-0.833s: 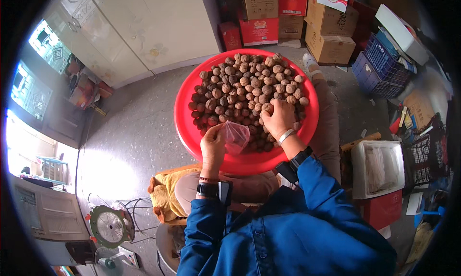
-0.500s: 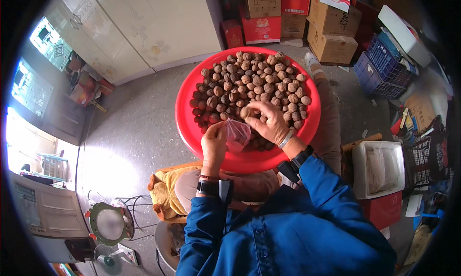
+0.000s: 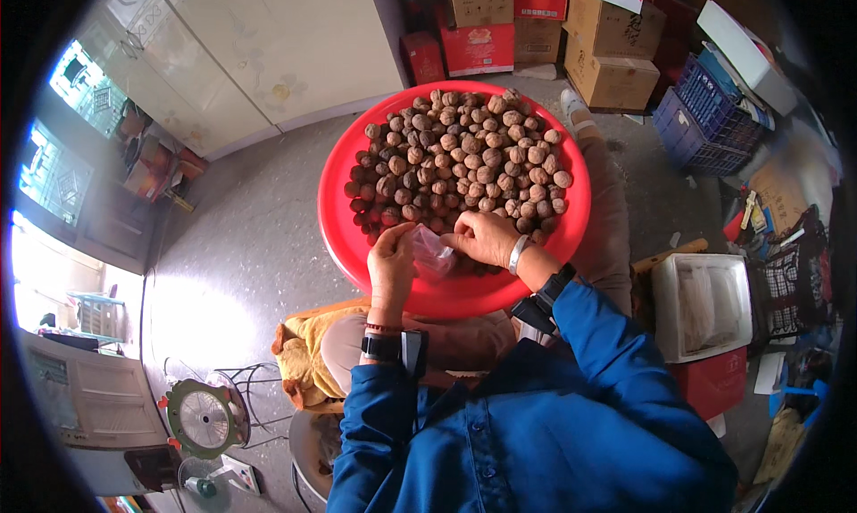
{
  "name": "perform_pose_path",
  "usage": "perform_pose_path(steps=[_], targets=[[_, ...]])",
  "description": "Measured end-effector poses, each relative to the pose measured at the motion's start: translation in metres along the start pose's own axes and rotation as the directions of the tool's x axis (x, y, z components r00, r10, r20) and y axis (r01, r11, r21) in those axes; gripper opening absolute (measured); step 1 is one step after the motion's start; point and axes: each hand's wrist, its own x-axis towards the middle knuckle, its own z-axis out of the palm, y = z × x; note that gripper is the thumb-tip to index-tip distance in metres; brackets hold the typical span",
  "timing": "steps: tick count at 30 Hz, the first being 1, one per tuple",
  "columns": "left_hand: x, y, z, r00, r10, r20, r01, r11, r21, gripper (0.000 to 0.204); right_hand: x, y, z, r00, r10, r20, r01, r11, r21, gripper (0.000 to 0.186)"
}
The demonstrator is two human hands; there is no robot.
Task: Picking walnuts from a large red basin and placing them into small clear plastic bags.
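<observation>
The left hand (image 3: pixel 391 265) has its thumb and fingers pinched closed on the edge of a thin, clear plastic bag (image 3: pixel 432 252), which spreads just to the right of those fingertips, over the near part of a wide, round, red plastic basin (image 3: pixel 577 187). The right hand (image 3: pixel 489 240) reaches in from the other side, its fingers bent and drawn close together, tips at the bag's right edge; whether they touch the film or hold anything inside the curl cannot be told. A heap of brown, wrinkled, round walnuts (image 3: pixel 469 156) lies in the basin, mostly beyond both hands' fingers, with the closest ones just beside the right fingertips. Behind the right fingers, a silver-coloured metal bracelet (image 3: pixel 517 254) circles the wrist. Well to the right of them stands a white rectangular foam box (image 3: pixel 744 312); well to the left and nearer the body is a round, green-framed fan (image 3: pixel 203 419).
</observation>
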Motion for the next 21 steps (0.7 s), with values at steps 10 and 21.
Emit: perform_pose_path(steps=[10,21], targets=[[0.0,-0.001,-0.002,0.998,0.025,0.064,-0.023,0.999,-0.029,0.021,0.006,0.012,0.019,0.975,0.009,0.224,0.001,0.999,-0.042,0.032],[-0.002,0.0,-0.004,1.0,0.001,-0.001,-0.002,0.997,-0.077,0.021,0.006,0.001,0.001,0.971,-0.203,-0.123,0.237,0.846,0.477,0.017]])
